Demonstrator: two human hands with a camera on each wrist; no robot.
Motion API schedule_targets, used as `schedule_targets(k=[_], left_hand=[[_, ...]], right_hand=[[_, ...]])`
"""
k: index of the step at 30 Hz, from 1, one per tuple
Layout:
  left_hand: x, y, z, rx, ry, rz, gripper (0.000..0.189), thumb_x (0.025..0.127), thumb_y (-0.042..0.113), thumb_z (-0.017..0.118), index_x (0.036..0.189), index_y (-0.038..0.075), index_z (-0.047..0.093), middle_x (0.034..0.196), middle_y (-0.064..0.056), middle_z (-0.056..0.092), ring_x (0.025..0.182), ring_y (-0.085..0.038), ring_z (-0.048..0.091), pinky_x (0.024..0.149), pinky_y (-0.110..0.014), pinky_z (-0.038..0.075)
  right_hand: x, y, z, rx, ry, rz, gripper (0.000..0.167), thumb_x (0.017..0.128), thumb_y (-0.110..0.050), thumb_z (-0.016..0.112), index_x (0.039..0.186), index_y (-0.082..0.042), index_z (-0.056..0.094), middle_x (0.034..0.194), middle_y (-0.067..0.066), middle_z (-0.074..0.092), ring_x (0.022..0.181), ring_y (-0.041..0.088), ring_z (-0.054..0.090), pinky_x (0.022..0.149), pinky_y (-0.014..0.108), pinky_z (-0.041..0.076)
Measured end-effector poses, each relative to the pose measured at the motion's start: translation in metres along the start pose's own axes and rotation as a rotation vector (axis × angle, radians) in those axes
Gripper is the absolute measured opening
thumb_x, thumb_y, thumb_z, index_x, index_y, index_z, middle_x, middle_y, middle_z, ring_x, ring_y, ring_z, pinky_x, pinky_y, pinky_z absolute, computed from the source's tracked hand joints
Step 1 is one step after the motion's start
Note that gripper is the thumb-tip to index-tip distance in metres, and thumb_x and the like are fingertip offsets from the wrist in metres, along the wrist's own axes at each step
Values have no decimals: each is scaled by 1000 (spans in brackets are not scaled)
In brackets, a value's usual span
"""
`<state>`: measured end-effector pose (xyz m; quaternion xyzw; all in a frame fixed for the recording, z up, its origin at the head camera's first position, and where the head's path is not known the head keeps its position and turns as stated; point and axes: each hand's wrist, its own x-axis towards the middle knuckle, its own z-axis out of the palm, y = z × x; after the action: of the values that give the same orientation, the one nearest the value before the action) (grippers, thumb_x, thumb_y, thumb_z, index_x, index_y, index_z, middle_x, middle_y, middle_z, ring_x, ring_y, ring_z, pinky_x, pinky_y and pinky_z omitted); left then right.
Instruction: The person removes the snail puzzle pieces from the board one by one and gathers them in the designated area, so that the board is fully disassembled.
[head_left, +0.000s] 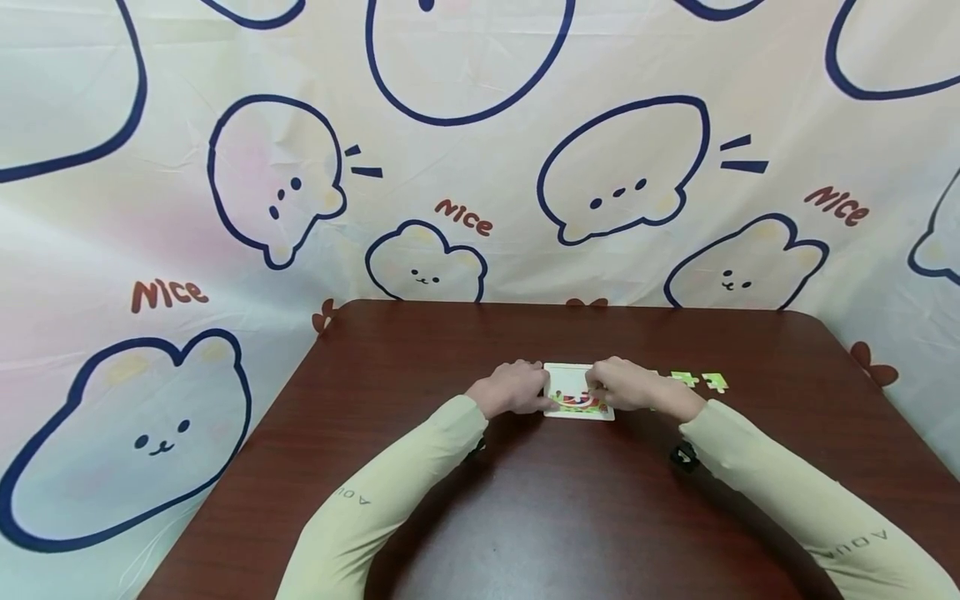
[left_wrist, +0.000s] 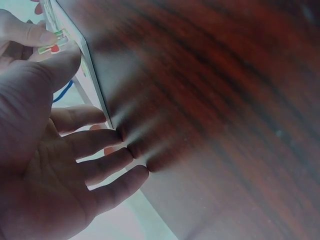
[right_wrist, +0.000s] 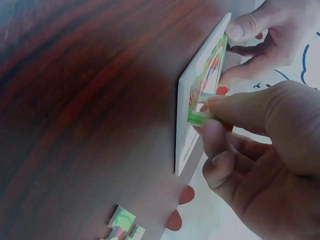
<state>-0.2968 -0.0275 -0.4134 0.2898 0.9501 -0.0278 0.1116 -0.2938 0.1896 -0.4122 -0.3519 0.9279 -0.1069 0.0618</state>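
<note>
A small white puzzle tray [head_left: 567, 377] lies on the table, with colourful red and green pieces along its near side. My left hand [head_left: 513, 388] is at the tray's left edge. In the left wrist view, the thumb [left_wrist: 65, 65] rests by the tray's near edge and the other fingers are spread, fairly straight, with tips down near the far end. Over the right part of the tray, my right hand [head_left: 628, 384] pinches a green-edged puzzle piece [right_wrist: 199, 120] between thumb and index finger. That piece is partly hidden by the fingers.
Loose green puzzle pieces [head_left: 715, 382] lie on the dark wooden table [head_left: 555, 517], right of the tray and partly behind the right forearm. A cloth [head_left: 517, 183] with cartoon bears hangs behind the table and along its sides.
</note>
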Motion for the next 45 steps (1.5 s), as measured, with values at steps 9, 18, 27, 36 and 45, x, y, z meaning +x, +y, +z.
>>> schedule_targets(k=[9, 18, 27, 36, 45], left_hand=[[0, 0, 0, 12, 4, 2, 40, 91, 58, 59, 94, 19, 62, 99, -1, 58, 80, -18, 53, 64, -32, 43], [-1, 1, 2, 18, 2, 14, 40, 92, 57, 59, 98, 18, 63, 96, 0, 56, 79, -16, 53, 63, -30, 44], [-2, -1, 2, 19, 19, 20, 39, 92, 58, 58, 93, 19, 62, 96, 0, 56, 79, -16, 53, 64, -31, 44], [0, -1, -1, 28, 21, 30, 39, 92, 58, 58, 94, 19, 62, 93, 1, 54, 77, -16, 53, 62, -30, 44], [-1, 2, 0, 9, 14, 16, 39, 91, 57, 59, 95, 19, 63, 99, -1, 58, 79, -16, 51, 64, -30, 41]], right_hand=[[-2, 2, 1, 55, 17, 28, 15, 91, 0, 61, 82, -11, 66, 71, -1, 57, 61, 11, 43, 56, 23, 37], [-6, 11, -7, 145, -12, 80, 11, 96, -8, 58, 96, -9, 69, 82, 2, 66, 58, 9, 52, 53, 24, 43], [-25, 23, -31, 264, -14, 131, 16, 99, -12, 58, 108, -6, 69, 96, 12, 71, 63, 14, 61, 56, 27, 49], [-50, 40, -46, 300, -40, 134, 23, 100, -7, 53, 118, -1, 67, 73, 2, 64, 61, 14, 59, 54, 30, 51], [-69, 51, -57, 300, -23, 185, 12, 98, -8, 58, 103, -6, 68, 80, 6, 67, 62, 12, 60, 58, 31, 54]])
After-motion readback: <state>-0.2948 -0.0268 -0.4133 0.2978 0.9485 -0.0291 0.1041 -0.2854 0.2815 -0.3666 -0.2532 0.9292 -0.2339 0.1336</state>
